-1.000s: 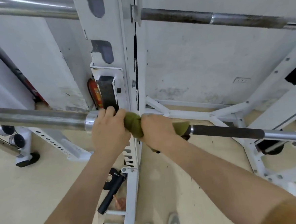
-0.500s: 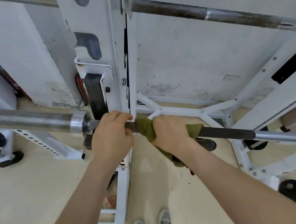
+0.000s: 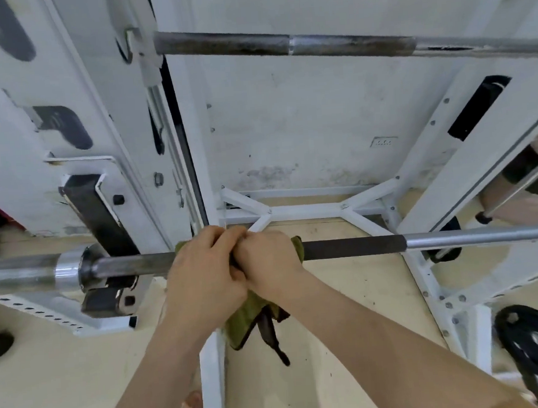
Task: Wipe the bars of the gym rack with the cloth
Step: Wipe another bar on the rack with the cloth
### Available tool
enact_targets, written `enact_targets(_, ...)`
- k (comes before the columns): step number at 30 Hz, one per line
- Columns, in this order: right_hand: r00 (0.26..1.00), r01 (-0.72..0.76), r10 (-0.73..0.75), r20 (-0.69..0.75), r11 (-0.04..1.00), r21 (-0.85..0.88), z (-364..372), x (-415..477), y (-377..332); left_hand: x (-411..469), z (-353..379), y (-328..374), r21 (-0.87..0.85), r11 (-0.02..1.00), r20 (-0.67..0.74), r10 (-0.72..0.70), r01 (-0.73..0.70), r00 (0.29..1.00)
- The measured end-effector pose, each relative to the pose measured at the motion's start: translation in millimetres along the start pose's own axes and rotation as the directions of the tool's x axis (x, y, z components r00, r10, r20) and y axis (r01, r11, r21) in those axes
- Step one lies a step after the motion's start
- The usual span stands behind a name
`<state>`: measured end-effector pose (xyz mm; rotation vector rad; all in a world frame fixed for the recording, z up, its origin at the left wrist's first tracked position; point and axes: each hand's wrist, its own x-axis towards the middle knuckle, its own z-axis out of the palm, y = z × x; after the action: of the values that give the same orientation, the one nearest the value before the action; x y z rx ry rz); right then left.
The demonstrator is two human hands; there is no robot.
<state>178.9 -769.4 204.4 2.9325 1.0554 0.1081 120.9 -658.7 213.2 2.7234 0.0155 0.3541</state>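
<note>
My left hand [image 3: 203, 278] has slid against my right hand [image 3: 268, 261]; both now curl their fingers round the cloth [image 3: 247, 320] on the bar [image 3: 353, 247], probably for a firmer wipe

The left hand [image 3: 203, 281] and right hand [image 3: 268, 264] cover most of the cloth [image 3: 247, 320]; the bar [image 3: 353, 247] runs past both side edges.

I see a scuffed white wall [image 3: 302, 112] with a socket [image 3: 383, 141]. The floor [image 3: 44, 385] is pale beige; a black weight plate [image 3: 537, 342] shows lower right.
</note>
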Motion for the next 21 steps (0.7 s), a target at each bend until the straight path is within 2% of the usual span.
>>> enact_targets(4,0.992,-0.115,0.116,0.045,0.993,-0.028,4.1,-30.2,57.6,9.0,24.0,41.2,0.118,0.981,0.109,0.141,-0.153,0.984)
enact_targets(8,0.980,-0.194,0.199,0.029,0.974,-0.115,7.2,-72.9,123.5,12.4,69.5,101.7,0.209,0.939,0.075,0.262,-0.272,0.962)
enact_targets(11,0.977,-0.206,0.210,0.024,0.971,-0.122,7.1,-97.6,161.6,22.3,94.6,141.8,0.295,0.921,0.129,0.225,-0.254,0.966)
enact_targets(16,0.976,-0.211,0.212,0.044,0.977,-0.029,5.9,-134.1,228.4,52.1,117.5,217.2,0.398,0.906,0.269,0.038,-0.147,0.962)
enact_targets(21,0.963,-0.270,0.270,-0.020,0.962,-0.040,8.3,-191.9,318.5,78.6,158.5,308.4,0.351,0.910,0.327,0.101,-0.220,0.940)
